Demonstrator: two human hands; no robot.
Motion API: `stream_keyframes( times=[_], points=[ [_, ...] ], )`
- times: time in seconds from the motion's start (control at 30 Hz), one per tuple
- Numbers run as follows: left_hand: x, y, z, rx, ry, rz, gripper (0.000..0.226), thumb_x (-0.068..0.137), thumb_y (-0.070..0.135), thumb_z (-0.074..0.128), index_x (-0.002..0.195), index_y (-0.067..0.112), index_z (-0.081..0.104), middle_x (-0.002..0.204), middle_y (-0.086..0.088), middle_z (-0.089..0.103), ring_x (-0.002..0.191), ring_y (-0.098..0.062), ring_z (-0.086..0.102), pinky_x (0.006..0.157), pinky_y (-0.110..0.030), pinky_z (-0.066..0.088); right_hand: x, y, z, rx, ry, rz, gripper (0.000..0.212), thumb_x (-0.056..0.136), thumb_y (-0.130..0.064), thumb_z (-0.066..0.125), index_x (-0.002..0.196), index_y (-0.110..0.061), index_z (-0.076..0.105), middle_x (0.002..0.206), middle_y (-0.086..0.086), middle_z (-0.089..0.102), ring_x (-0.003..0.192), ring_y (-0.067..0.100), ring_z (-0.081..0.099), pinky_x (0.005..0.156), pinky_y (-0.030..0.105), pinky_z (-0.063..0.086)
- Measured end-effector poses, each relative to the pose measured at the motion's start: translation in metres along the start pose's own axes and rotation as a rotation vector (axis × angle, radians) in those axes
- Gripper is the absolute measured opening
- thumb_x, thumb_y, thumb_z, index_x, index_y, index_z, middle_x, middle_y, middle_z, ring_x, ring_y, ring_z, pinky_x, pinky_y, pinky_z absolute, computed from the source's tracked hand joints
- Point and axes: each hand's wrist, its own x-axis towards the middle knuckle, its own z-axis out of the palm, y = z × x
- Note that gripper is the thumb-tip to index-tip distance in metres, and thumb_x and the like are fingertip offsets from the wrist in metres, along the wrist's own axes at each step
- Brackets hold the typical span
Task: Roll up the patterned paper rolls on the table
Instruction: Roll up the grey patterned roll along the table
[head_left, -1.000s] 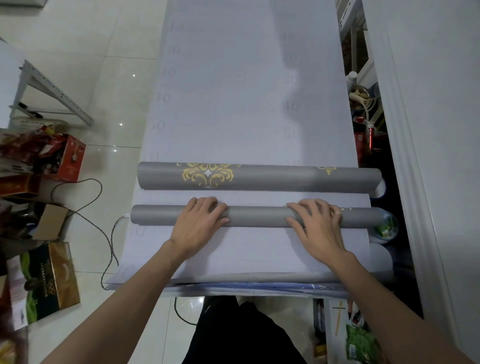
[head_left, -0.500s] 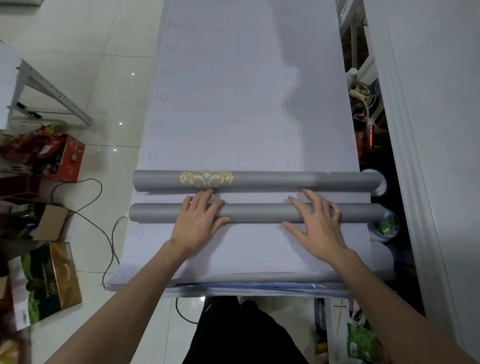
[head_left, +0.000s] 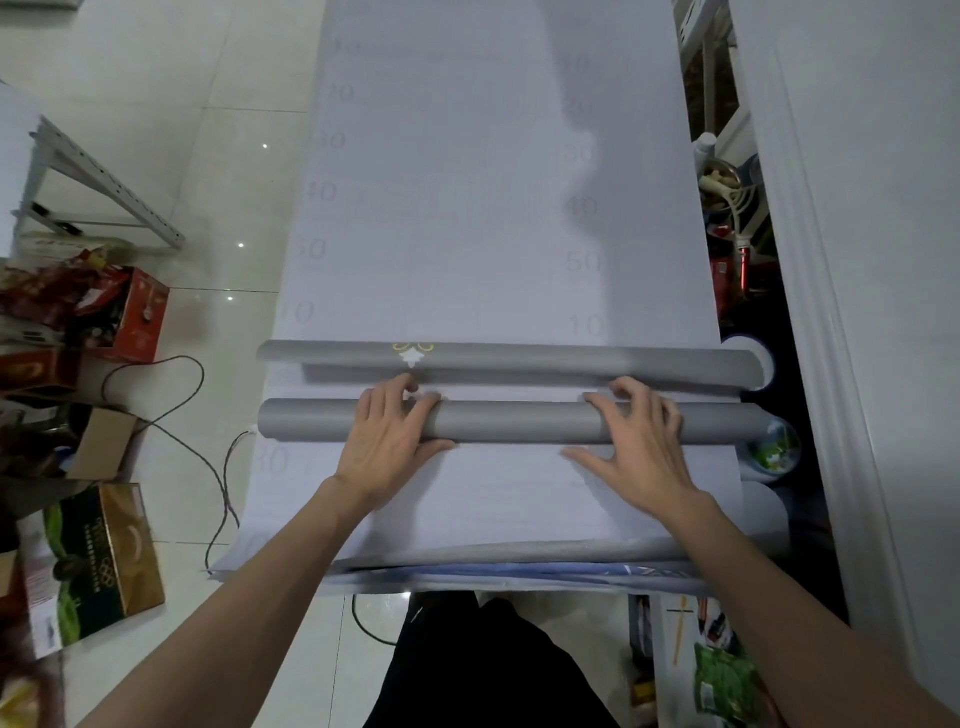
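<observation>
Head view: the near roll (head_left: 519, 422) lay crosswise on the desk (head_left: 519, 564), its ends pointing to 9 and 3 o'clock, on the pale numbered sheet (head_left: 493, 208) that ran away toward 12 o'clock. The far roll (head_left: 545, 362), marked with a gold motif (head_left: 413, 351), lay parallel just beyond it at 12 o'clock, apart by a narrow strip of sheet. The left hand (head_left: 389, 436) was draped over the near roll left of centre, its fingers curved across the top to the far side and its thumb along the 6 o'clock side. The right hand (head_left: 639, 441) arched over the roll right of centre, fingertips down on the 12 o'clock side and thumb spread on the sheet at 6 o'clock. The step in hand appeared to be winding the near roll tight. To do it well, both hands should apply equal pressure and turn at the same rate, so that neither end ran ahead and the layers did not cone out toward 3 or 9 o'clock. The roll should be held parallel to the far roll, and the end faces checked for flushness before release. The gap at 12 o'clock was small; contact with the far roll would probably push it out of line.
</observation>
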Motion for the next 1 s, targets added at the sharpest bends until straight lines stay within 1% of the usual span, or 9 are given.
stream_keyframes(
  times=[0.1, 0.23, 0.37, 0.5, 0.6, 0.67, 0.77, 0.9, 1.0],
  points=[
    [0.005, -0.003, -0.002, 0.026, 0.025, 0.02, 0.057, 0.092, 0.06, 0.046, 0.122, 0.013, 0.059, 0.105, -0.009, 0.057, 0.091, -0.031, 0.053, 0.087, -0.039, 0.037, 0.005, 0.002, -0.006, -0.036, 0.016, -0.011, 0.063, 0.086, -0.075, 0.042, 0.126, -0.027, 0.057, 0.112, -0.002, 0.048, 0.107, 0.024, 0.048, 0.096, 0.045, 0.03],
    [0.006, -0.004, -0.001, -0.021, 0.002, 0.012, 0.057, 0.1, 0.058, 0.024, 0.121, 0.014, 0.055, 0.104, -0.005, 0.059, 0.092, -0.027, 0.054, 0.09, -0.036, 0.035, 0.008, 0.002, -0.01, 0.057, 0.026, 0.048, 0.051, 0.091, -0.07, 0.037, 0.117, -0.03, 0.054, 0.114, -0.006, 0.056, 0.11, 0.02, 0.047, 0.097, 0.044, 0.028],
    [0.004, -0.001, 0.001, -0.036, 0.022, -0.039, 0.062, 0.089, 0.067, 0.048, 0.124, 0.018, 0.057, 0.116, -0.012, 0.049, 0.105, -0.029, 0.046, 0.094, -0.042, 0.038, 0.004, 0.002, -0.005, 0.056, -0.006, 0.064, 0.064, 0.08, -0.074, 0.057, 0.125, -0.028, 0.056, 0.12, 0.003, 0.043, 0.115, 0.024, 0.042, 0.102, 0.045, 0.027],
    [0.009, -0.001, -0.005, -0.008, -0.008, -0.035, 0.059, 0.091, 0.066, 0.036, 0.121, 0.02, 0.058, 0.104, -0.003, 0.056, 0.092, -0.027, 0.052, 0.089, -0.037, 0.036, 0.009, 0.007, -0.009, 0.048, 0.006, 0.037, 0.061, 0.082, -0.075, 0.052, 0.12, -0.027, 0.054, 0.113, -0.004, 0.052, 0.106, 0.023, 0.045, 0.096, 0.045, 0.029],
    [0.009, -0.004, -0.004, -0.046, -0.068, -0.036, 0.054, 0.098, 0.061, 0.025, 0.121, 0.022, 0.054, 0.109, 0.0, 0.058, 0.098, -0.024, 0.056, 0.096, -0.036, 0.031, 0.009, 0.007, -0.011, 0.075, 0.015, 0.045, 0.048, 0.089, -0.072, 0.042, 0.112, -0.031, 0.051, 0.111, -0.008, 0.057, 0.105, 0.021, 0.046, 0.096, 0.045, 0.029],
    [0.006, -0.005, 0.0, -0.079, -0.049, -0.007, 0.055, 0.094, 0.065, 0.037, 0.12, 0.02, 0.054, 0.121, -0.005, 0.052, 0.107, -0.026, 0.051, 0.1, -0.039, 0.031, 0.006, 0.006, -0.008, 0.058, 0.044, 0.034, 0.049, 0.09, -0.069, 0.041, 0.114, -0.028, 0.054, 0.113, -0.004, 0.052, 0.106, 0.023, 0.047, 0.094, 0.045, 0.03],
    [0.004, -0.004, 0.001, -0.062, -0.013, -0.028, 0.063, 0.084, 0.07, 0.056, 0.12, 0.018, 0.057, 0.122, -0.01, 0.048, 0.11, -0.029, 0.046, 0.098, -0.041, 0.032, 0.001, 0.006, -0.003, 0.059, 0.046, 0.029, 0.063, 0.08, -0.072, 0.058, 0.122, -0.025, 0.055, 0.116, 0.002, 0.042, 0.107, 0.023, 0.044, 0.094, 0.042, 0.029],
    [0.008, -0.005, -0.004, -0.025, -0.021, 0.004, 0.061, 0.09, 0.07, 0.035, 0.118, 0.02, 0.056, 0.111, -0.002, 0.057, 0.096, -0.026, 0.053, 0.091, -0.036, 0.032, 0.001, 0.012, -0.003, 0.029, 0.054, 0.003, 0.056, 0.083, -0.071, 0.053, 0.119, -0.027, 0.053, 0.112, -0.005, 0.047, 0.105, 0.022, 0.047, 0.092, 0.042, 0.032],
    [0.006, -0.008, -0.004, -0.095, 0.007, -0.012, 0.054, 0.095, 0.066, 0.032, 0.115, 0.022, 0.055, 0.115, 0.001, 0.06, 0.1, -0.023, 0.056, 0.092, -0.034, 0.031, 0.001, 0.014, -0.005, 0.071, 0.073, 0.019, 0.046, 0.089, -0.068, 0.048, 0.112, -0.029, 0.051, 0.111, -0.009, 0.052, 0.105, 0.019, 0.048, 0.094, 0.041, 0.031]
  ],
)
